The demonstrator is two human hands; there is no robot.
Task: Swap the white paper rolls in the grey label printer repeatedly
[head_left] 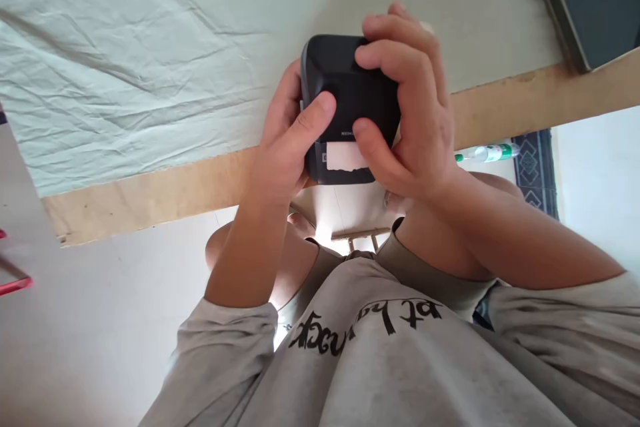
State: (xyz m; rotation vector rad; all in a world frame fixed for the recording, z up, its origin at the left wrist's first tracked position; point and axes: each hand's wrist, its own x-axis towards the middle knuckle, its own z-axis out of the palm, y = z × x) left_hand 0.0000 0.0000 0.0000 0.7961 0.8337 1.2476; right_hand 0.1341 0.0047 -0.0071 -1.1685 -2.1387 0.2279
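A small black label printer (350, 90) with rounded corners is held over the table's near edge. From its lower end sticks a white strip of label paper (345, 156) with a ragged edge. My left hand (295, 130) grips the printer's left side, thumb on the top face and fingers partly hidden behind it. On the right side, my right hand (417, 103) is curled round the printer, its thumb near the paper and a fingertip on the upper face. Part of the lettering beside the thumb is covered.
A wrinkled pale cloth (150, 67) covers the table, leaving a bare wooden edge (160, 197). A dark flat device (595, 0) lies at the upper right. Below the table are a plastic bottle (493, 152) and a patterned blue mat (535, 170). A red object (15, 285) shows at far left.
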